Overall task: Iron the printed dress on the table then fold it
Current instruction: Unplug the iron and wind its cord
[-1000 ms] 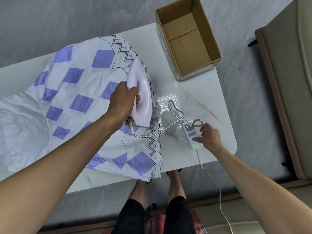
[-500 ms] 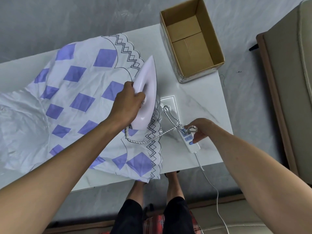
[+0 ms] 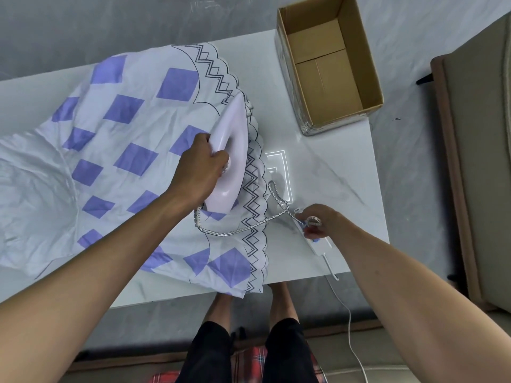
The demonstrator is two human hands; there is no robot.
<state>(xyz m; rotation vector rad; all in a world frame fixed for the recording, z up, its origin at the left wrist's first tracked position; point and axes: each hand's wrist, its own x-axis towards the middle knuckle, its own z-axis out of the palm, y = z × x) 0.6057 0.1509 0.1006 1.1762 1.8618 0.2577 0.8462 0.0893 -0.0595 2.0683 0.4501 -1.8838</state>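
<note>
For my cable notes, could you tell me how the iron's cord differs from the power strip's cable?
The iron's cord is braided and speckled; the strip's cable is plain white. The cord looks thicker, the cable thinner. The cord loops over the dress and table; the cable hangs off the table's edge. Both lead to the power strip.

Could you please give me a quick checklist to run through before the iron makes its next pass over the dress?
1. Left hand grips iron: ok.
2. Iron flat on dress: ok.
3. Iron cord off the fabric: not ok, it lies across the hem.
4. Plug seated in power strip: cannot tell, right hand, holding the cord end, hides it.
5. Dress smooth: not ok, left part creased.
</note>
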